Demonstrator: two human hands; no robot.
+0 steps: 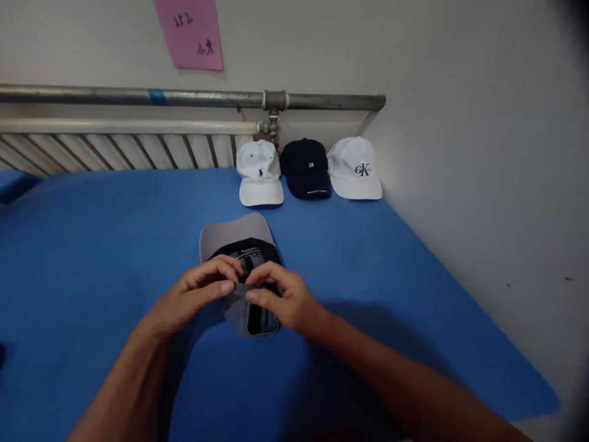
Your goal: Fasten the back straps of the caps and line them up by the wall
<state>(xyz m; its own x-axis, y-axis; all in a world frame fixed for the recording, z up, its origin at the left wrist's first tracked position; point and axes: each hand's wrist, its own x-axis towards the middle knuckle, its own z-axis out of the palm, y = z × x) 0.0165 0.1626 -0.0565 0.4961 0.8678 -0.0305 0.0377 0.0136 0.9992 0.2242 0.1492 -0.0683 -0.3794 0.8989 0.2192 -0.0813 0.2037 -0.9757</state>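
A grey baseball cap (237, 230) lies upside down on the blue surface, its brim pointing away from me and its dark inside showing. My left hand (202, 285) pinches the back edge of the cap between thumb and fingers. Close beside it, my right hand (280, 294) pinches the same edge, a small gap between the two thumbs. A black strip runs down the cap's back below my right hand. My fingers hide part of the cap's opening and its rear edge.
Along the far edge stand a white cap (261, 175), a black cap (306, 169) and another white cap (354, 169) in a row. Behind are a radiator (115, 151) and a metal pipe (207, 98). A wall (483, 153) borders the blue surface (115, 245) on the right. Pink paper (193, 31) hangs above.
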